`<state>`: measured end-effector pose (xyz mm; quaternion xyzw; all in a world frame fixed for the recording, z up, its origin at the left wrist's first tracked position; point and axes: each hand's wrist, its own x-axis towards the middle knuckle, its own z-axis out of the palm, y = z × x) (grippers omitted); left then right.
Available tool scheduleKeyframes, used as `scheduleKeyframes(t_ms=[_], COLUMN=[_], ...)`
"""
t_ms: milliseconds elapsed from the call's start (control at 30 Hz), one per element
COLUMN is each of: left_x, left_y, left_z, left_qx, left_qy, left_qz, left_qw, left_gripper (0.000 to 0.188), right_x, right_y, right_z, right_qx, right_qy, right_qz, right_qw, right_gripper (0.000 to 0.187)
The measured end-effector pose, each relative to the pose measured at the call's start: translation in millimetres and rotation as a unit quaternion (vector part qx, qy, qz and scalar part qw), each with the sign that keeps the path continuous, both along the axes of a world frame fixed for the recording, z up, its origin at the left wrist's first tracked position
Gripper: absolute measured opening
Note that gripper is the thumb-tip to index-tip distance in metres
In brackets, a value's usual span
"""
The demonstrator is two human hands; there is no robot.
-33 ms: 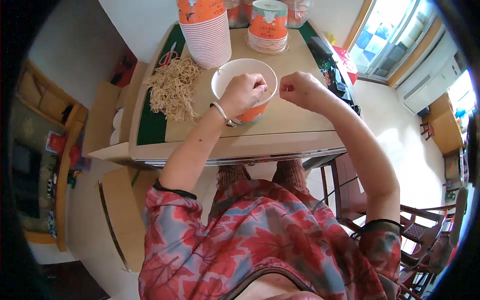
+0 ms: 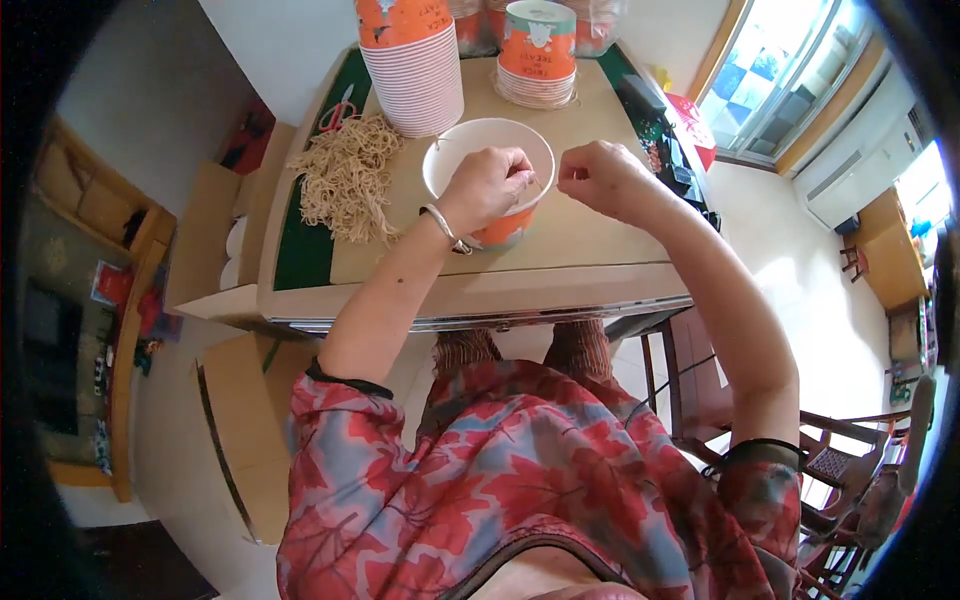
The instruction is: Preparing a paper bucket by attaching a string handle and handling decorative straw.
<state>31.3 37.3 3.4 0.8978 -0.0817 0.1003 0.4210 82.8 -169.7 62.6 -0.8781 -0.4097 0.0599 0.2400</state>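
A paper bucket (image 2: 505,228), white inside with an orange printed outside, stands upright near the table's front. My left hand (image 2: 490,185) is closed in a pinch over its right part, covering much of the opening. My right hand (image 2: 605,180) is closed too, just right of the rim, fingertips bent toward the left hand. A thin tan string runs at the bucket's right rim between the hands; its ends are hidden in my fingers. A short string bit shows at the left rim. Left of the bucket lies a tangled pile of tan string (image 2: 350,180).
Behind the pile rises a tall stack of nested buckets (image 2: 415,85). A shorter stack (image 2: 537,60) stands at the back, with string around its base. Red-handled scissors (image 2: 338,113) lie at the back left. Black items (image 2: 672,160) line the right edge. A cardboard box (image 2: 215,250) adjoins the table's left side.
My right fingertips have shifted very slightly left. Everything else looks the same.
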Motion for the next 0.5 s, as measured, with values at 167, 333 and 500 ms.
scheduleKeyframes(t_ms=[167,333,500], left_x=[-3,-3,-4], left_y=[2,4,7], left_z=[4,3,8], left_qx=[-0.039,-0.098,-0.184], left_qy=[0.038,0.060,0.117], left_qz=[-0.016,-0.041,-0.094], left_qw=[0.998,0.993,0.971], left_gripper=[0.020,0.020,0.013], right_x=[-7,3,9], right_y=[9,11,10], right_z=[7,-12,-18], right_qx=[0.032,0.117,0.167], right_qy=[-0.013,-0.002,0.034], right_qz=[0.010,0.065,0.088], right_qw=[0.999,0.991,0.981], right_gripper=[0.018,0.011,0.011])
